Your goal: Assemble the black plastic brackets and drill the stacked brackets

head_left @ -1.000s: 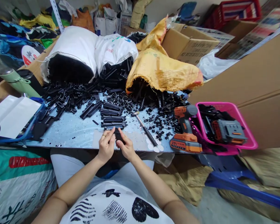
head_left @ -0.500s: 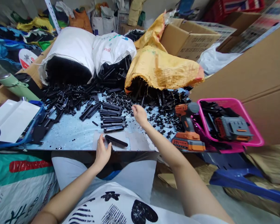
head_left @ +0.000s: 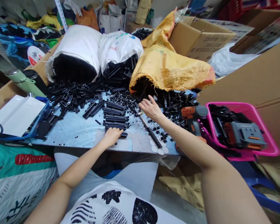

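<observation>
My left hand (head_left: pixel 112 137) is closed over a long black plastic piece (head_left: pixel 123 135) at the front of a row of similar black pieces (head_left: pixel 116 119). The hand covers much of that piece. My right hand (head_left: pixel 151 109) hovers with fingers apart over the loose small parts in front of the yellow sack. Just below it a hammer (head_left: pixel 151 132) with a black grip lies on the table, its metal head pointing away from me. Small pins and screws (head_left: pixel 123 101) are scattered beyond the row.
Two white sacks (head_left: pixel 80 40) and a yellow sack (head_left: pixel 172 68) spill black parts at the back. An orange-grey cordless drill (head_left: pixel 191 119) stands at right beside a pink basket (head_left: pixel 272 140). A blue tray (head_left: pixel 43 115) and green bottle (head_left: pixel 28 84) are at left.
My left hand has moved forward with the black piece to the row's front. My right hand has shifted right and its fingers have spread. The hammer now shows lying on the table.
</observation>
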`<state>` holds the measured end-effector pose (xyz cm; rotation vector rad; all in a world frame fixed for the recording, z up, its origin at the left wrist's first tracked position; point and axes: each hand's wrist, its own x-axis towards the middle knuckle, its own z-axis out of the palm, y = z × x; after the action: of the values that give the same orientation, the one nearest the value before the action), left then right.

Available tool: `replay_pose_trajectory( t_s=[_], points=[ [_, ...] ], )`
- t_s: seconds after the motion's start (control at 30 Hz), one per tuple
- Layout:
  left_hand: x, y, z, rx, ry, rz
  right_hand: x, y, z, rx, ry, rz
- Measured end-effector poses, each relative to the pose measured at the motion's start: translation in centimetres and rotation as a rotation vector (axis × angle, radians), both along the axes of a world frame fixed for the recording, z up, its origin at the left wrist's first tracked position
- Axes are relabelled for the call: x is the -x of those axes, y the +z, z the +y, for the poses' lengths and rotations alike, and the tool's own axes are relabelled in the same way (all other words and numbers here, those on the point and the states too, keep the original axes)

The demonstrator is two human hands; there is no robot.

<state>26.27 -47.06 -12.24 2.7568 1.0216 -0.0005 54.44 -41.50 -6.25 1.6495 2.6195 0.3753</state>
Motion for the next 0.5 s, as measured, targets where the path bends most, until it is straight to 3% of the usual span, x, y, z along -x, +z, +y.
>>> replay_pose_trajectory(
  t_s=[0.1,0.23,0.33,0.5],
  points=[
    [1.3,0.3,-0.9,-0.014,0.064,-0.006,3.5,0.0,-5.3,0.223,0.129,-0.016],
    [2.5,0.7,-2.3,0.016,0.048,-0.033,6.8,-2.4,-11.4,0.359,0.269,0.041],
    [2.4,1.1,-2.4,0.083,-0.055,-0.057,7.9,-4.0,-13.4,0.388,0.288,0.093],
    [1.8,1.3,-2.1,0.115,-0.06,-0.078,8.4,-5.1,-14.0,0.435,0.135,0.11]
  ],
)
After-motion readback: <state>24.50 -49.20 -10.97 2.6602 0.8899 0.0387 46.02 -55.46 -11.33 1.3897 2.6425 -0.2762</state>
